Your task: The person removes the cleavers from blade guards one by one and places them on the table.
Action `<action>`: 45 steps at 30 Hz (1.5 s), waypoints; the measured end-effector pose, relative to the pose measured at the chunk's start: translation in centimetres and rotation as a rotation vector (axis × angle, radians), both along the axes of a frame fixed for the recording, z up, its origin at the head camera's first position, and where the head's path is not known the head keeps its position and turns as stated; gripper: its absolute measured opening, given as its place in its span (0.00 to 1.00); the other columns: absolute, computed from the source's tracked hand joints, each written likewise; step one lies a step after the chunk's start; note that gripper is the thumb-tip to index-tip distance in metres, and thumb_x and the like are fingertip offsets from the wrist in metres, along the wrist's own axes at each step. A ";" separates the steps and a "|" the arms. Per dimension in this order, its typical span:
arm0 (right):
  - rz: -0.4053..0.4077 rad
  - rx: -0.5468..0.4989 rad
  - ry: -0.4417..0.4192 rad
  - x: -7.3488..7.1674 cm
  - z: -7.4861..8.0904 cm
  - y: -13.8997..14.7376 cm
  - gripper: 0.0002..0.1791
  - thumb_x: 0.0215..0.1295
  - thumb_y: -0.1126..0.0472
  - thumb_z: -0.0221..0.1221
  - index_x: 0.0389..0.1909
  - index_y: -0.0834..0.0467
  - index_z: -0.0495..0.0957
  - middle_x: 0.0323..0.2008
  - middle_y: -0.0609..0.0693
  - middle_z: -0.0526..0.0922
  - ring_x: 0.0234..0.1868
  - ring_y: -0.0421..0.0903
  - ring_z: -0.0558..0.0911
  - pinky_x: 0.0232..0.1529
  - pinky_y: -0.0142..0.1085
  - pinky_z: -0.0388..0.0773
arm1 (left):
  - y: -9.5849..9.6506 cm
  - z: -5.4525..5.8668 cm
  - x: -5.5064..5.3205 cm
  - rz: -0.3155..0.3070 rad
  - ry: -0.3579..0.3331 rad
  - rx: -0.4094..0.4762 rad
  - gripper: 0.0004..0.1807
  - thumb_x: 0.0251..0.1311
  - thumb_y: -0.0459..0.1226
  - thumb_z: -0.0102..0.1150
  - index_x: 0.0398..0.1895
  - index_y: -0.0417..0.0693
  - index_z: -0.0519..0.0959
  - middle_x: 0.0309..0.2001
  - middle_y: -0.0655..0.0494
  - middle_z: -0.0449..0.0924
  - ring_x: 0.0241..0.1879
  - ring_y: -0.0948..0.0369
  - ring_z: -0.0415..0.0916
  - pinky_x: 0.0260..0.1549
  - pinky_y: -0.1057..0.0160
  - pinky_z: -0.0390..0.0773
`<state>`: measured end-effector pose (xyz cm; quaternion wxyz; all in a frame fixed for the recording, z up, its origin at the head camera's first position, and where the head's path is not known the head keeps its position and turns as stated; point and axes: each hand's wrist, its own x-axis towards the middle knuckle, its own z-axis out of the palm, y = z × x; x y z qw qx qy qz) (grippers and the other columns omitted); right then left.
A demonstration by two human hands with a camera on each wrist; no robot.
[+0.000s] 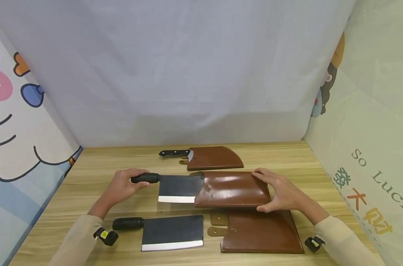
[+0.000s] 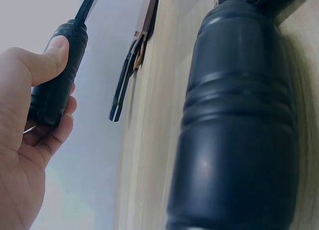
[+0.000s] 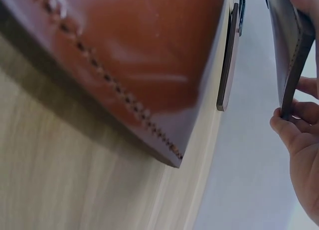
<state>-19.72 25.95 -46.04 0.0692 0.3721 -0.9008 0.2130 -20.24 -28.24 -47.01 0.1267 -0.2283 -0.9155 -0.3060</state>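
Note:
My left hand (image 1: 126, 184) grips the black ridged handle (image 2: 60, 70) of a cleaver (image 1: 179, 187). The cleaver's blade is partly inside a brown leather sheath (image 1: 234, 188), its front part hidden there. At the sheath's far right end my right hand (image 1: 283, 190) holds it, the thumb at the lower corner and the fingers at the upper one. In the right wrist view the held sheath (image 3: 289, 50) is raised off the table. Below it lie a second, bare cleaver (image 1: 173, 231) and a second brown sheath (image 1: 261, 234) with two snap straps.
A third knife with a black riveted handle (image 1: 175, 153) lies at the back in a brown sheath (image 1: 216, 158). The wooden table (image 1: 98, 159) ends at a white cloth backdrop (image 1: 195, 74). Printed panels stand at left and right.

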 end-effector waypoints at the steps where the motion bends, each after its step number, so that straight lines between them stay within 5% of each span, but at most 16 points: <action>1: -0.002 0.003 0.007 0.0 0.0 0.1 0.60 0.40 0.35 0.79 0.72 0.63 0.70 0.69 0.67 0.71 0.67 0.66 0.74 0.58 0.60 0.77 | -0.1 0.0 0.0 -0.001 0.006 0.001 0.21 0.56 0.37 0.76 0.53 0.39 0.86 0.50 0.44 0.87 0.47 0.48 0.86 0.42 0.45 0.83; 23: -0.040 -0.011 0.030 0.3 0.5 1.9 0.59 0.41 0.36 0.79 0.73 0.60 0.69 0.69 0.64 0.71 0.65 0.67 0.75 0.54 0.62 0.78 | -2.0 0.5 0.9 0.063 0.041 0.026 0.20 0.56 0.34 0.76 0.53 0.40 0.86 0.50 0.42 0.87 0.48 0.44 0.86 0.43 0.41 0.82; 30: -0.054 0.001 0.040 0.1 0.6 2.9 0.59 0.40 0.39 0.81 0.72 0.62 0.69 0.68 0.64 0.71 0.65 0.68 0.74 0.53 0.63 0.78 | -3.0 0.7 1.2 0.072 0.068 0.008 0.21 0.55 0.34 0.76 0.53 0.42 0.86 0.50 0.42 0.87 0.43 0.47 0.86 0.36 0.51 0.82; 41: -0.101 0.023 0.007 -0.1 0.4 4.1 0.59 0.41 0.40 0.81 0.72 0.65 0.69 0.69 0.66 0.70 0.65 0.71 0.73 0.53 0.64 0.78 | -4.1 -0.1 1.3 0.081 0.080 -0.032 0.22 0.55 0.37 0.77 0.53 0.39 0.86 0.49 0.40 0.87 0.38 0.49 0.86 0.31 0.58 0.79; 45: -0.103 0.046 -0.001 -0.2 0.2 4.3 0.58 0.42 0.39 0.80 0.71 0.66 0.69 0.68 0.65 0.71 0.65 0.69 0.75 0.53 0.63 0.78 | -4.0 -0.7 1.2 0.064 0.073 -0.036 0.22 0.54 0.37 0.77 0.52 0.39 0.86 0.49 0.41 0.87 0.43 0.45 0.87 0.35 0.51 0.83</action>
